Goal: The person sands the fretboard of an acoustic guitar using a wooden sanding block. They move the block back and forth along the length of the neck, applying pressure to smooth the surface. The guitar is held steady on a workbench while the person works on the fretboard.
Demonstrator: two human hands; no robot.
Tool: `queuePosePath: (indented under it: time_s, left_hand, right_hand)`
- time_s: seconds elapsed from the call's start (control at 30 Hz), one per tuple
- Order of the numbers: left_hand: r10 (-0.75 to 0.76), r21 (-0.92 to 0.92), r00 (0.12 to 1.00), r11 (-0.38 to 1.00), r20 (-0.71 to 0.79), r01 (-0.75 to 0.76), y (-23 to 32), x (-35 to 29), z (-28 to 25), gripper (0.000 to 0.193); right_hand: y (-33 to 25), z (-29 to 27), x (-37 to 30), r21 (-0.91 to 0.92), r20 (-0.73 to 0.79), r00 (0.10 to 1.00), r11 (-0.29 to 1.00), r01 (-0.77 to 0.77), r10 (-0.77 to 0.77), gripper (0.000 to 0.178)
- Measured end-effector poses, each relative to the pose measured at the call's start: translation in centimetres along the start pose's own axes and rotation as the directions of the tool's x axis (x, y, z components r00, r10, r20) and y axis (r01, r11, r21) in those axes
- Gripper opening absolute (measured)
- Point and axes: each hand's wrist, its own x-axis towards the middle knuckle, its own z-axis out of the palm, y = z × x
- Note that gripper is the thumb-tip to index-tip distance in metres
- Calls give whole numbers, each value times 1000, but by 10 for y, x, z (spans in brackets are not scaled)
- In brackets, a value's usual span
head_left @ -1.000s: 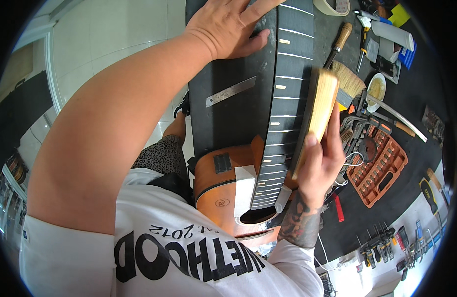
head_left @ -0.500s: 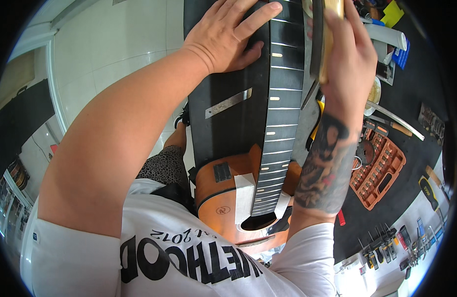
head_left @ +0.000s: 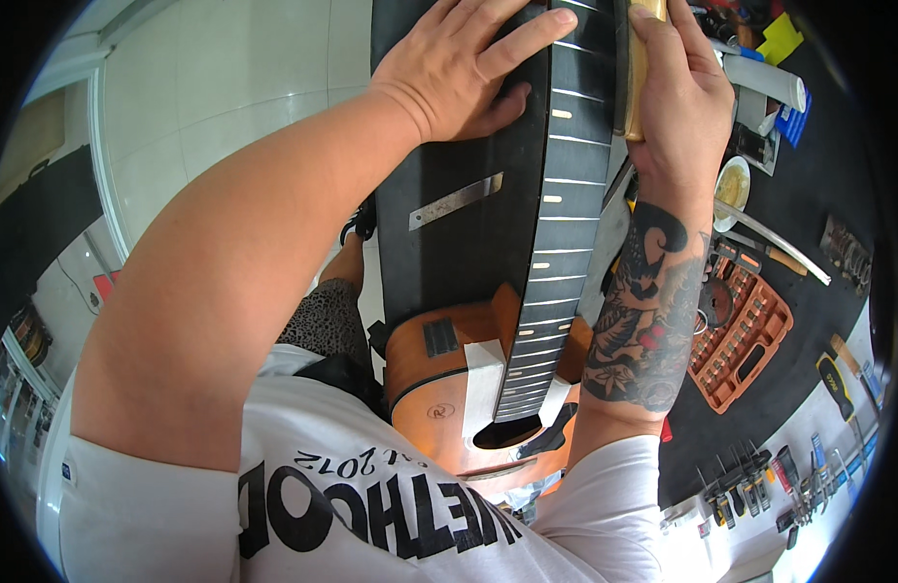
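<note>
Block of pale wood (head_left: 638,87) is right up at the top edge, gripped by the right hand (head_left: 684,102), thumb laid on the wood and fingers along its right side, just right of the dark fretboard (head_left: 564,199), though whether the two touch I cannot tell. Across from it, the left hand (head_left: 459,68) has its fingers spread beside the neck, forefinger reaching over the fretboard's upper stretch, thumb apart! Below that hand a metal strip (head_left: 457,201) lies on the tabletop (head_left: 449,267), and the fretboard runs down onto the orange guitar body (head_left: 425,384).
</note>
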Motion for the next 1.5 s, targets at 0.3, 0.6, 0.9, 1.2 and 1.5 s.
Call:
queuePosePath:
  time_s: [0.3, 0.6, 0.9, 1.2, 1.5]
  left_hand:
    - [78, -27, 991, 996, -110, -81, -8, 0, 12, 106]
    - [76, -41, 992, 996, -98, -81, -6, 1, 15, 115]
    - [71, -55, 993, 996, -90, -76, -7, -1, 12, 117]
    - [90, -8, 990, 996, -106, -91, -7, 0, 12, 112]
    - [98, -29, 991, 994, -90, -101, -3, 2, 7, 110]
  right_hand:
    - [2, -27, -64, -278, -64, 998, 960, -11, -8, 56]
    - [-14, -55, -155, -335, -98, 979, 921, -200, 178, 65]
    - [-12, -93, -239, -295, -30, 961, 916, -271, 275, 67]
    - [-13, -62, -161, -308, -55, 976, 926, -218, 211, 65]
    - [-10, -89, -232, -278, -60, 967, 927, -253, 246, 69]
